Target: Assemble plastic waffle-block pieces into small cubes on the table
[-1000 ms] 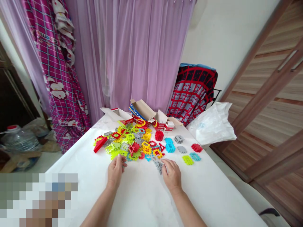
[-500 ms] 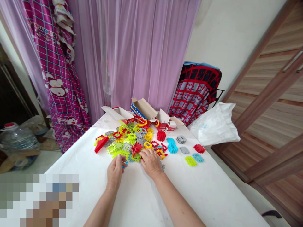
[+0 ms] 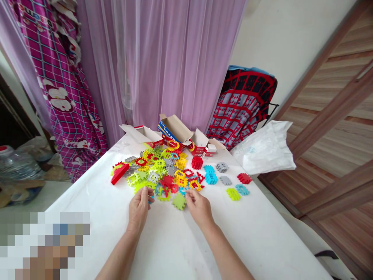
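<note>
A loose pile of notched plastic building pieces (image 3: 159, 165) in green, yellow, red, grey and blue lies on the white table (image 3: 171, 249). At its near left edge, my left hand (image 3: 140, 206) is closed with thumb against fingers around a blue building piece (image 3: 151, 199), mostly hidden by the fingers. My right hand (image 3: 200, 206) is closed in a pinch at the right edge of a flat green building piece (image 3: 179, 201), in front of the pile. Beside the pile's left end leans a long red piece (image 3: 119, 174).
Small stacks stand to the right: red (image 3: 197, 162), blue (image 3: 211, 175), grey (image 3: 222, 167) and green (image 3: 233, 194). Opened cardboard boxes (image 3: 176, 130) line the back edge. A white plastic bag (image 3: 265, 149) sits at the right edge, before a cloth-covered chair (image 3: 241, 105).
My right hand has drawn back from the pile, slightly to the right, and the flat green piece now shows at its fingertips. My left hand keeps its closed grip. The view has shifted slightly.
</note>
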The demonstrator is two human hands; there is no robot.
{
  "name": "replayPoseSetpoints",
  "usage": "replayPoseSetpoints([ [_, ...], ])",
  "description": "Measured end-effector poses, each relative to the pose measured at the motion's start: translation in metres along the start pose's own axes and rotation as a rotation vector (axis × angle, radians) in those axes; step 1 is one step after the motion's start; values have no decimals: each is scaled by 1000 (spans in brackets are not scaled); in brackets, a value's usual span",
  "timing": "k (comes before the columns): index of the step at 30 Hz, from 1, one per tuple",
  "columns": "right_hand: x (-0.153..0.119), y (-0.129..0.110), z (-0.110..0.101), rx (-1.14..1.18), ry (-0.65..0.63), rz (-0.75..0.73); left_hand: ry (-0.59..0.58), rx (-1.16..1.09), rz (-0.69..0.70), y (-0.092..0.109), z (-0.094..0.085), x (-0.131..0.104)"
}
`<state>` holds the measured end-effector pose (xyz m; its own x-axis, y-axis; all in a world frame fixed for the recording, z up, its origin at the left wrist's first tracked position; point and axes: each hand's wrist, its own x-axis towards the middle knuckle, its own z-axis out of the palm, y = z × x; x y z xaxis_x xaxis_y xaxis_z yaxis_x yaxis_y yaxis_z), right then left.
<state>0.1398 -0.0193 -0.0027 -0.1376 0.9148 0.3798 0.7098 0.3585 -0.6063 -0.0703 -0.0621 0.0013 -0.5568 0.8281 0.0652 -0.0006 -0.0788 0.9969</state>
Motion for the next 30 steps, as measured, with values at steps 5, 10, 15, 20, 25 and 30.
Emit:
replayPoseSetpoints([
  [5, -6, 12, -9, -105, 93, -112, -2, 19, 1, 2, 0, -1],
  [10, -12, 4, -15, -182, -55, -260, 0, 31, 1, 2, 0, 0],
  [15, -18, -11, -14, -298, -146, -239, 8, 49, -7, 4, 1, 0],
  [20, -20, -14, -9, -340, -146, -203, 8, 68, -1, 4, 2, 0],
  [25, -20, -11, -7, -286, -48, -168, -3, 70, 7, 0, 0, 1],
  [30, -15, -6, -12, -215, 73, -138, -6, 94, 5, 2, -1, 2],
])
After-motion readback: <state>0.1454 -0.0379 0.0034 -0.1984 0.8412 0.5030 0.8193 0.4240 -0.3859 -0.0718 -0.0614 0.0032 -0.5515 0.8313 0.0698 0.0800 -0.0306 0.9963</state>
